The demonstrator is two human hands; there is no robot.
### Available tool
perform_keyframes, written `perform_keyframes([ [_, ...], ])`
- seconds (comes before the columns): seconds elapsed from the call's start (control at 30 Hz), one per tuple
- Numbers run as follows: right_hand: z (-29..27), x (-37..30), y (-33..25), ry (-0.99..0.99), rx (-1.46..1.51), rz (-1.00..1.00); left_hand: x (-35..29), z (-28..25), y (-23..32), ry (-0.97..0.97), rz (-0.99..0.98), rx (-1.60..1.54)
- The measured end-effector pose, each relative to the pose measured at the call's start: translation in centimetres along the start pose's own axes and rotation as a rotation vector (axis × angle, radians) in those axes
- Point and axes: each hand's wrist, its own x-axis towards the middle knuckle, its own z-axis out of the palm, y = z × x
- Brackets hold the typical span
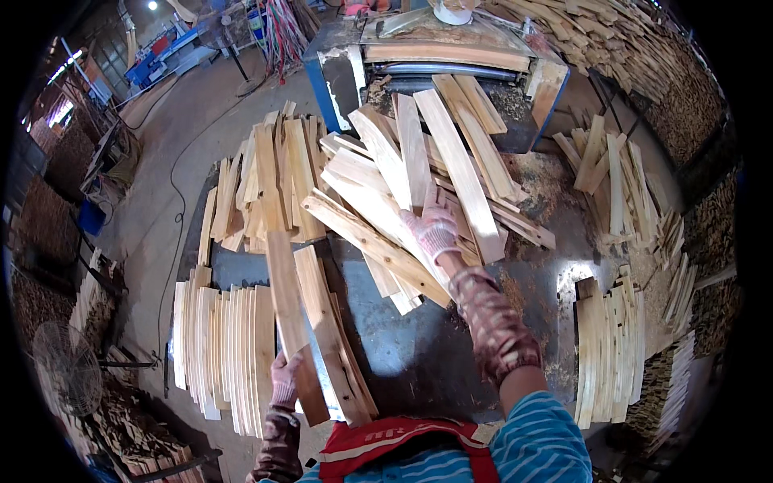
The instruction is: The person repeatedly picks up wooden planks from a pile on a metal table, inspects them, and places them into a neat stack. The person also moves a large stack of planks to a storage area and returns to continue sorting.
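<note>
Worktable [483, 354]: dark flat top, boards spread over it, wood dust twd R side.
Machine [332, 88]: blue-sided, at far end of table, boards lying in front of its opening.
Centre pile [463, 173]: loose pale boards, crossed at mixed angles, btwn machine & person.
Far-L pile [270, 177]: boards approx. lengthwise, L of centre pile.
Near-L row [233, 346]: boards side by side, approx. parallel, at table's L edge.
Near-R row [609, 346]: same sort, fewer pcs, table's R edge.
Held board [288, 310]: long, tan, in L hand, btwn near-L row & loose board.
Loose board [326, 322]: just R of held board, approx. lengthwise.
R hand [435, 229]: pinkish glove, arm extended, touching centre pile; gripping or resting, can't tell.
L hand [283, 378]: pinkish glove, closed on held board's L edge, twd near end.
</note>
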Motion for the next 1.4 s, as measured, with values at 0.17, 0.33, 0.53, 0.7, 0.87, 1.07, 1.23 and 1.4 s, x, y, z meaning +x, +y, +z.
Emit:
perform_keyframes([
  [0.17,-0.1,0.8,1.3,-0.143,0.099,0.131,-1.2,-6.8,-3.2,0.381,0.053,0.855],
  [0.33,-1.1,-9.8,3.8,0.058,0.33,-0.063,-4.0,-12.1,-6.4,0.486,-0.085,1.265],
  [0.53,-1.2,-24.4,4.3,-0.083,0.356,-0.242,-4.1,-12.1,-7.8,0.707,0.02,1.124],
  [0.7,0.7,-33.0,-1.9,-0.34,0.505,-0.3,-0.2,-6.9,-5.0,0.37,0.077,0.641],
  [0.87,5.0,-34.1,-4.4,-1.06,-0.086,-0.462,1.4,2.7,-10.1,0.006,-0.058,0.144],
  [1.07,5.2,-21.2,1.4,0.068,-0.173,-0.445,1.8,4.7,-9.2,-0.126,-0.161,-0.118],
  [1.23,3.9,-9.0,6.7,0.05,-0.501,-0.033,2.5,5.5,-10.0,-0.279,-0.218,-0.099],
  [1.4,2.3,-9.7,5.0,-0.176,-0.041,-0.021,3.7,7.0,-11.7,-0.14,-0.172,0.035],
])
